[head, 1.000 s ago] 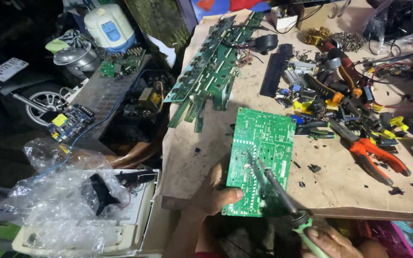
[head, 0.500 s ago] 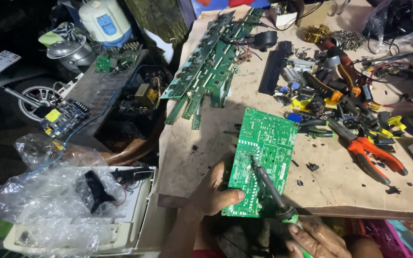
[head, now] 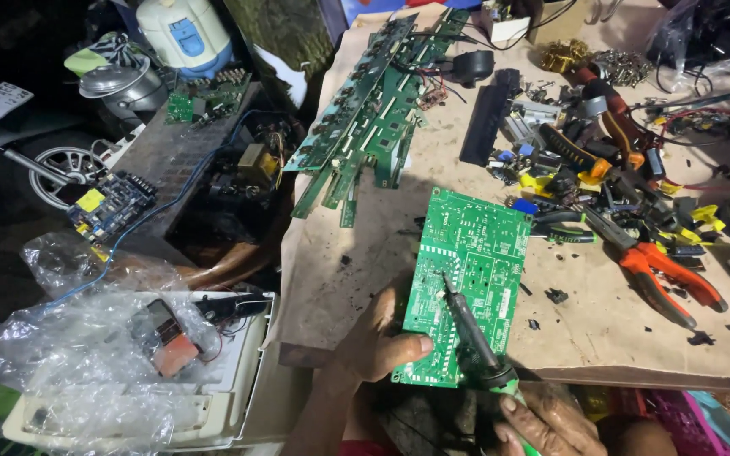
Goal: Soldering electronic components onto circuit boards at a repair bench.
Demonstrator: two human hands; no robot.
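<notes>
Cardboard-covered counter [head: 356, 279] fills the right of the view, crowded along its far and right sides with loose parts. On it, near the front edge, lies a green circuit board [head: 466, 283], solder side up, its long axis running from the person's body up and away, leaning slightly to the right at the far end. Beyond it, well apart, sits a pile of long narrow green boards [head: 365, 127], and to the right lie orange-handled pliers [head: 665, 279] among small components.

At the near left corner of the circuit board the left hand [head: 378, 342] clamps down, thumb lying over the top face of the board and the other fingers out of sight under or behind its edge, so this hand is closed on the board and pins it in place. The right hand [head: 547, 422] sits below the near edge of the board, at the bottom of the frame, wrapped around the green grip of a soldering iron [head: 471, 333]. The iron's dark shaft slopes up and to the left from that hand, nearly along the board's long axis, and its tip rests on or just above the board's middle; contact cannot be told for sure. Both hands are at the near end, the left touching the board, the right reaching it only through the iron.
</notes>
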